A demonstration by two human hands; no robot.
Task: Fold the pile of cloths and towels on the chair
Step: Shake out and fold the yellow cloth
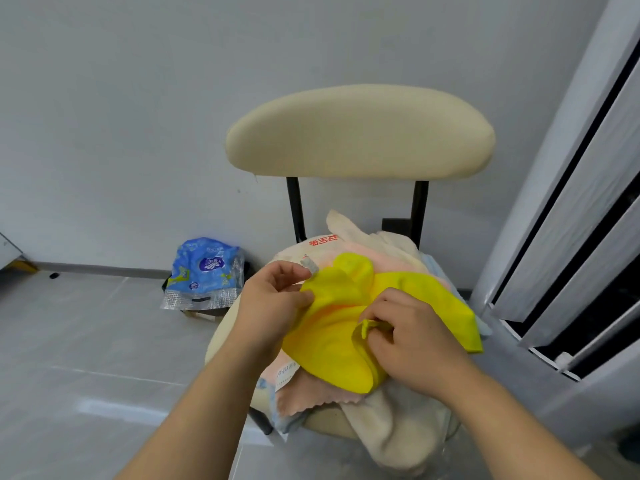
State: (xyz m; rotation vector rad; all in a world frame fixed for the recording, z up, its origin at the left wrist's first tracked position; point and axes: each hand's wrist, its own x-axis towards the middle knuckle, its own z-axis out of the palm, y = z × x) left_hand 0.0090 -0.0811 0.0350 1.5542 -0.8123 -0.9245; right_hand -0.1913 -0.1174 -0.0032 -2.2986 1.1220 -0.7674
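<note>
Cloths and towels [388, 247] lie in a loose pile on the seat of a cream padded chair with black metal uprights [360, 133], which stands against a pale wall. On top, over the middle of the seat, lies a bright yellow microfibre cloth [332, 344], crumpled and partly doubled over. The left hand [273, 303] grips this cloth's left edge, fingers curled with the thumb pressed against them, and a small grey tag [309, 266] shows at the tip of the forefinger. The right hand [415, 341] is over the cloth's near right part, its fingers bent inward and pinching a small raised fold of yellow fabric. Under the yellow cloth, at the front edge of the seat, a pink cloth with a scalloped hem [304, 393] sticks out, and a cream fleecy towel [391, 431] hangs over the front right corner. Toward the back edge lies a pale cloth printed with red characters [323, 239]. Left of the chair, on the grey tiled floor [86, 341], a blue printed plastic package [202, 271] leans near the wall.
</note>
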